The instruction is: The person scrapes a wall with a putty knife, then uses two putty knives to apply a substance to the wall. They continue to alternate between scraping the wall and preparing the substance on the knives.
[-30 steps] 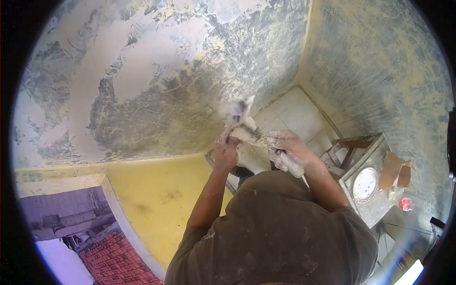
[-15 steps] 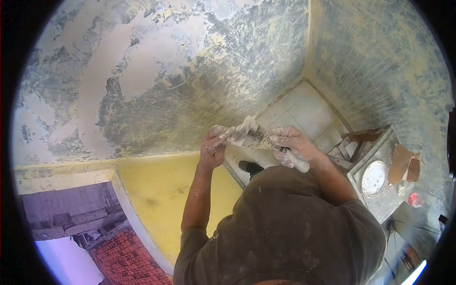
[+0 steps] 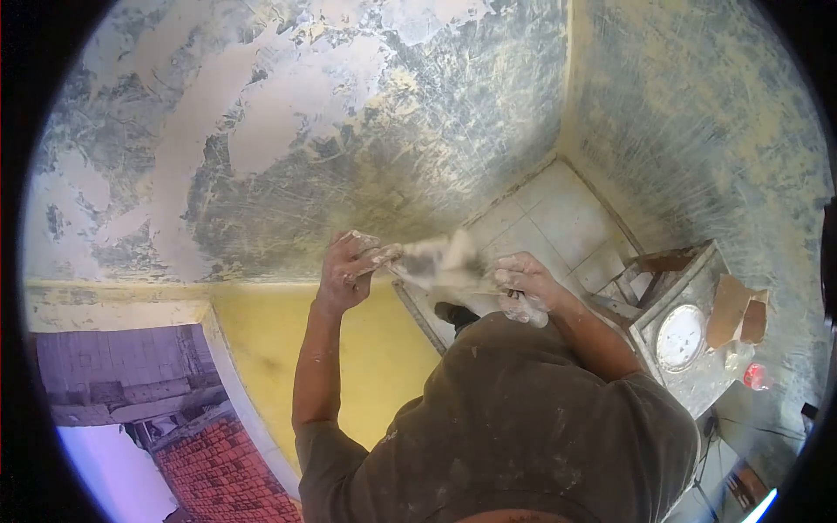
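Observation:
My left hand [image 3: 351,268], coated in pale putty, closes its fingers on a putty-smeared scraper [image 3: 417,260] that motion has blurred. My right hand [image 3: 527,283] is wrapped round a putty knife, its blade [image 3: 475,277] pointing left toward the scraper. Between the hands a lump of wet putty [image 3: 458,253] clings to the blades, which overlap in this view. Both hands are held out before my chest, near the patchy wall [image 3: 349,157] with its broad pale strokes of putty.
On my right stands a putty-stained wooden stand [image 3: 641,327] carrying a round white lid [image 3: 682,338], torn brown cardboard [image 3: 728,314] and a red-and-clear item [image 3: 755,376]. Pale floor tiles [image 3: 532,231] reach the wall corner. A window opening [image 3: 113,462] shows roof tiles at lower left.
My left hand has moved left and away from the right hand, widening the gap. The blades and putty between them are now blurred by motion. My right hand has shifted slightly.

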A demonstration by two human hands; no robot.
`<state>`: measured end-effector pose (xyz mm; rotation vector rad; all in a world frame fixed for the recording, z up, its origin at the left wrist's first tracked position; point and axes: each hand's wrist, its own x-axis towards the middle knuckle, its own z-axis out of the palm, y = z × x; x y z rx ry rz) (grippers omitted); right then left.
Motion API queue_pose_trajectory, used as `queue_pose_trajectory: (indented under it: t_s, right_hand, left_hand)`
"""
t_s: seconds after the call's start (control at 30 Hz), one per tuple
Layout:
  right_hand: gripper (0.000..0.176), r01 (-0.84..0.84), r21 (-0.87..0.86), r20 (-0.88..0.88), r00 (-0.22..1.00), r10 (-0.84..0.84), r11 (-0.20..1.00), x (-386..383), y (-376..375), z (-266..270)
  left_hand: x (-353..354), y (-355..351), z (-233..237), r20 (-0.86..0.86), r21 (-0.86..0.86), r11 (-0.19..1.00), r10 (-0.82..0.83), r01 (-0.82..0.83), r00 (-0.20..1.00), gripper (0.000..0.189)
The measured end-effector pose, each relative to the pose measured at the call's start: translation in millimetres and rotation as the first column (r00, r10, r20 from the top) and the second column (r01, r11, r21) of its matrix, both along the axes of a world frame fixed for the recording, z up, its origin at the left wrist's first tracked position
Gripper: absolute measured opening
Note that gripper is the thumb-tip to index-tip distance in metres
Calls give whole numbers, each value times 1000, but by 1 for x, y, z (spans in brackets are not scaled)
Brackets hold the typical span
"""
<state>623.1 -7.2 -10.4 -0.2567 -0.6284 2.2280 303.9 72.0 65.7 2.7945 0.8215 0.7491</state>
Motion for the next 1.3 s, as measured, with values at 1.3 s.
queue_pose_trajectory:
  t_s: [1.3]
  right_hand:
    - [18,395,71,90,912,-401,916,-10,53,47]
  left_hand:
    - [98,-73,-95,417,-689,694,615,-209,669,30]
